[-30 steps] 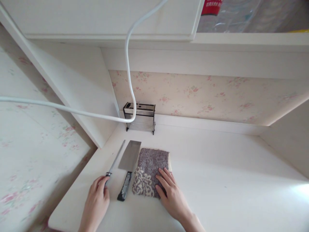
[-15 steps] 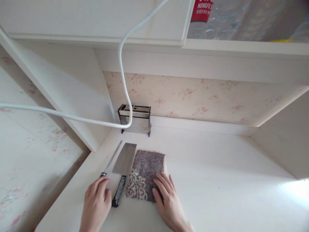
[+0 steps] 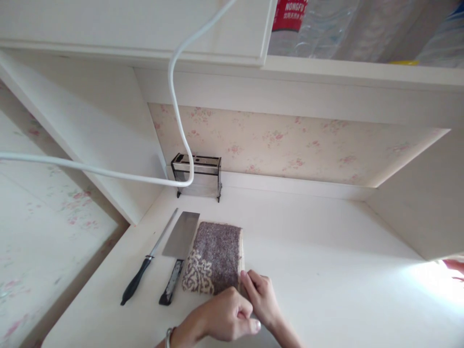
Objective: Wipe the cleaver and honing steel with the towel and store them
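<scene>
A folded grey-purple cloth (image 3: 214, 256) with a cream pattern lies on the white counter (image 3: 326, 270). My right hand (image 3: 261, 297) pinches its near right corner. My left hand (image 3: 226, 319) is curled at the cloth's near edge, right beside the right hand; whether it grips the cloth is hidden. Left of the cloth lies a cleaver (image 3: 178, 249) with a black handle. Further left lies a sharpening steel (image 3: 147, 263), also black-handled. Neither hand touches them.
A clear knife block (image 3: 197, 175) stands against the floral back wall. A white cable (image 3: 108, 169) hangs across the view in front of it. A side panel bounds the counter on the left, a shelf with plastic bottles (image 3: 326, 24) sits overhead.
My left hand let go of the sharpening steel and moved right to the cloth's near edge. My right hand went from flat on the cloth to pinching its corner.
</scene>
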